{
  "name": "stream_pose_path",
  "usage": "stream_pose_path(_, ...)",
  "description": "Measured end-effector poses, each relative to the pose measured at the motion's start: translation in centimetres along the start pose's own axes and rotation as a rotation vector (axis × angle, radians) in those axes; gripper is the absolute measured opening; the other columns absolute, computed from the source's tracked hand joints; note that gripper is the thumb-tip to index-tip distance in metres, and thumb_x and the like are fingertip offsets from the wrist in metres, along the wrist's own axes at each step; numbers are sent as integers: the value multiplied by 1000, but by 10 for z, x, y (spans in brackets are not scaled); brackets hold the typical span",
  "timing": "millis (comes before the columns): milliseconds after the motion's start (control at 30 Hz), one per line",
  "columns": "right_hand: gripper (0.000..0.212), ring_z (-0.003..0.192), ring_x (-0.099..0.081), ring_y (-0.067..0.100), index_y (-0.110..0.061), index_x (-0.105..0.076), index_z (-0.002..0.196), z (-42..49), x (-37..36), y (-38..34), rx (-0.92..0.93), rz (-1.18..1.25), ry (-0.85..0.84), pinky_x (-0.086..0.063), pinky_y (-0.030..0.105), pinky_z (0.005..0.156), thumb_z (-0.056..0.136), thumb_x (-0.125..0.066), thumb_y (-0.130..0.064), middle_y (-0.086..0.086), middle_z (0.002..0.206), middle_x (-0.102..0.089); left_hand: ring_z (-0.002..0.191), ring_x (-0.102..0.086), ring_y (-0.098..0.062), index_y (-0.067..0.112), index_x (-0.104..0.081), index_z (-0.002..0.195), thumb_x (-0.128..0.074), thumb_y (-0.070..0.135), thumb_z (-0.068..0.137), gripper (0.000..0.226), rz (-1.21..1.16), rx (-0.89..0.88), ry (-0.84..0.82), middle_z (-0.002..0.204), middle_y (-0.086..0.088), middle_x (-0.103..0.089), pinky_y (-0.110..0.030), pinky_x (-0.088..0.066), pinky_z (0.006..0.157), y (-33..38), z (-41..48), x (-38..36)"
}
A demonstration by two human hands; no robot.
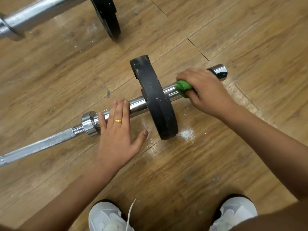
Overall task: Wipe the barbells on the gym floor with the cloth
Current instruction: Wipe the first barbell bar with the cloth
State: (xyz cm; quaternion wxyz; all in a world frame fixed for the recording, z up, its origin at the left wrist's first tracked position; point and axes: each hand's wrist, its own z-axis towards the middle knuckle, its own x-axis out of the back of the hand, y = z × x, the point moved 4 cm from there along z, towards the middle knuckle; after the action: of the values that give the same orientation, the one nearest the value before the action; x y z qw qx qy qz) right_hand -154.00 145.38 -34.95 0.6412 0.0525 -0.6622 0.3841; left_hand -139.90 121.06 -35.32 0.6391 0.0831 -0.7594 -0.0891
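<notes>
Two barbells on wooden floor (233,39): near barbell (138,105) mid-floor, black plate (155,97) on its sleeve; far barbell (41,12) toward far-left corner. Right hand (205,90) grips green cloth (183,87) against sleeve end beyond the plate. Left hand (118,130), fingers straight, rests on sleeve.

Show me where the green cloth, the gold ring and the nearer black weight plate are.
green cloth (182,86), head view, on its bunched part lying against the bar.
gold ring (117,121), head view, on the top of the band.
nearer black weight plate (155,97), head view, on its broad outer rim.
</notes>
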Motion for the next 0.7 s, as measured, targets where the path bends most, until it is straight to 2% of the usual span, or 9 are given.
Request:
stream_pose_path(100, 36, 120, -55, 26, -12, -61, 123, -10, -5, -12, -87, 11, 110, -35, 47, 111, 89, -55, -18, 3, 122, -65, 156, 5, -18, 11, -5, 161, -25, 71, 95, 92, 16, -6, -33, 169, -8, -8, -50, 7, 124, 5, -5, 4)
stream_pose_path(233, 45, 131, -50, 27, -10, -60, 131, -21, -14, -22, 15, 2, 2, -31, 45, 116, 85, -61, -14, 3, 135, -61, 156, 3, -16, 12, -2, 162, -13, 72, 97, 89, 64, -38, -61, 169, -6, -6, -44, 13, 123, 0, -6, 8)
stream_pose_path(300, 43, 123, -54, 29, -11, -60, 128, -19, -6, -13, -26, -11, 5, -34, 41, 110, 86, -58, -15, 5, 127, -64, 156, 5, -16, 12, -1, 162, -13, 71, 97, 88, 42, -41, -63, 169, -6, -3, -44, 12, 123, -2, -8, 5)
stream_pose_path(367, 36, 117, -55, 28, -10, -62, 123, -20, -2, -11, -125, -7, 85, -35, 43, 109, 88, -57, -17, 7, 118, -64, 156, 1, -17, 12, -3, 162, -18, 69, 98, 87, 20, -47, -51, 169, -7, -7, -45, 8, 124, 0, -12, 1)
stream_pose_path(433, 35, 121, -54, 26, -10, -62, 124, -26, -8, -23, -146, -8, 115, -32, 46, 114, 89, -61, -16, 6, 121, -65, 156, -3, -19, 12, -5, 162, -23, 67, 99, 86, 12, -47, -39, 168, -9, -11, -46, 4, 125, 2, -17, -1)
stream_pose_path(567, 46, 130, -51, 27, -12, -61, 130, -37, -14, -31, -5, -4, -17, -33, 48, 114, 84, -68, -11, 3, 133, -63, 156, -3, -19, 12, -5, 162, -24, 67, 99, 86, 14, -73, -60, 168, -9, -11, -47, 0, 126, 6, -29, -3)
stream_pose_path(700, 38, 124, -54, 33, -11, -63, 124, -43, -4, -14, -149, -13, 94, -35, 47, 110, 87, -56, -20, 11, 121, -65, 154, -13, -17, 16, -10, 162, -20, 67, 100, 81, 29, -132, -85, 167, -6, -19, -40, 4, 124, 5, -36, 7)
